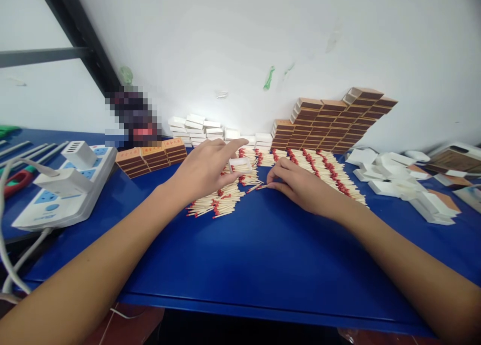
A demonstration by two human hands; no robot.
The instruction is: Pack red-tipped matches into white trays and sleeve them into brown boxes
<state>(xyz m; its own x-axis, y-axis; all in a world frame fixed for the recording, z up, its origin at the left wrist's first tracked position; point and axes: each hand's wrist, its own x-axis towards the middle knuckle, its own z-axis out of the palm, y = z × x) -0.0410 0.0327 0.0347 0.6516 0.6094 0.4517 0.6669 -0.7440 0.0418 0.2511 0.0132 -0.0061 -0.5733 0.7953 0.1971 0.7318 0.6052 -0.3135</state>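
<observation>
My right hand [295,184] pinches pale wooden red-tipped match [264,186], long axis leftward; white rectangular tray [240,165] up-left, gripped in left hand [205,167], frame centre

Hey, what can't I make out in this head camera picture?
In the head view:
Behind the pixelated patch: masked.
Lettering on the orange matchboxes: too small.
Any matches behind the left hand: covered.
How many matches the right hand pinches: too small.
White-rimmed object, far right: cut off by the edge.
</observation>
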